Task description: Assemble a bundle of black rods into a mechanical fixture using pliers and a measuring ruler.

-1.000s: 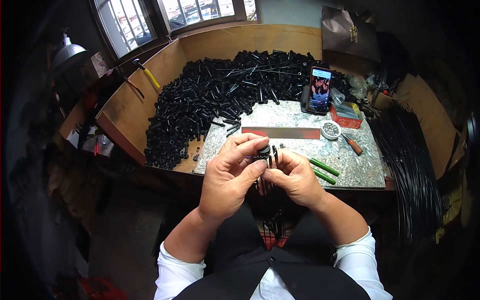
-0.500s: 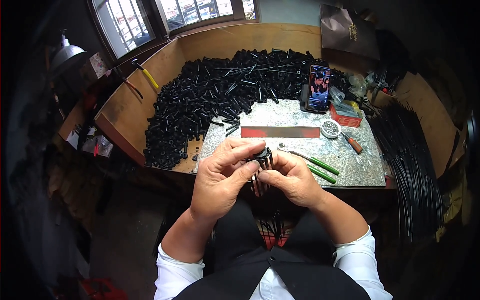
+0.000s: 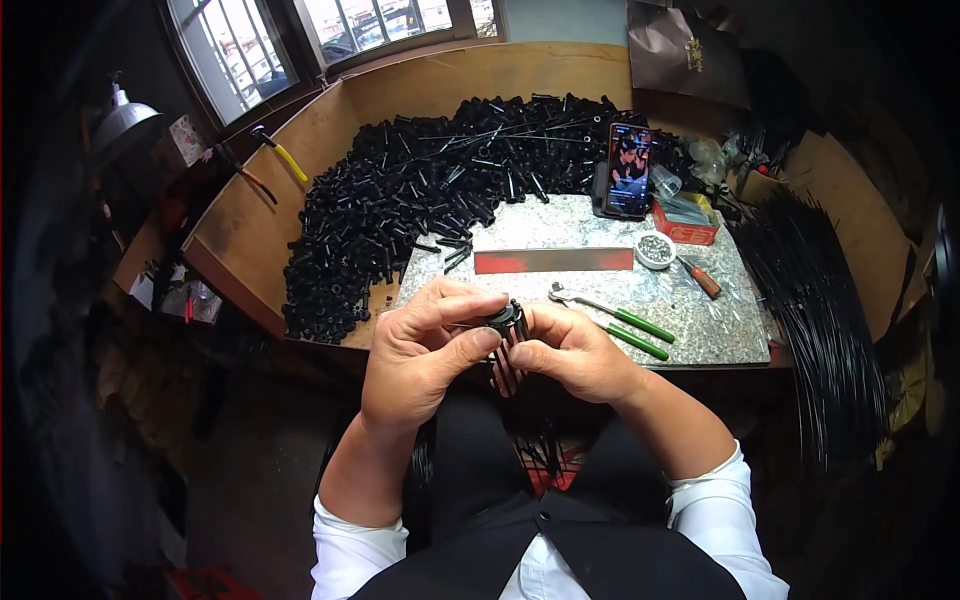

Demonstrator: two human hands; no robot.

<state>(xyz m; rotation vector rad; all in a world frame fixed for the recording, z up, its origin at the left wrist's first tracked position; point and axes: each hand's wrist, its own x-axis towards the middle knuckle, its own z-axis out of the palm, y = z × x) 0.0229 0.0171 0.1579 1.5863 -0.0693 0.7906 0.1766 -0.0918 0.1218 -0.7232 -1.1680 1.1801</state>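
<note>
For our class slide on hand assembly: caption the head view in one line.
Left hand and right hand grip a small black part above the bench.

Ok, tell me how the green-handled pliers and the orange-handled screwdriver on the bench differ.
The green-handled pliers have two long green grips; the orange-handled screwdriver has one short orange grip. The pliers look longer than the screwdriver. The pliers lie close to the right hand, near the front edge; the screwdriver lies farther back, beside the small white bowl. Both rest flat on the speckled metal sheet, untouched.
</note>
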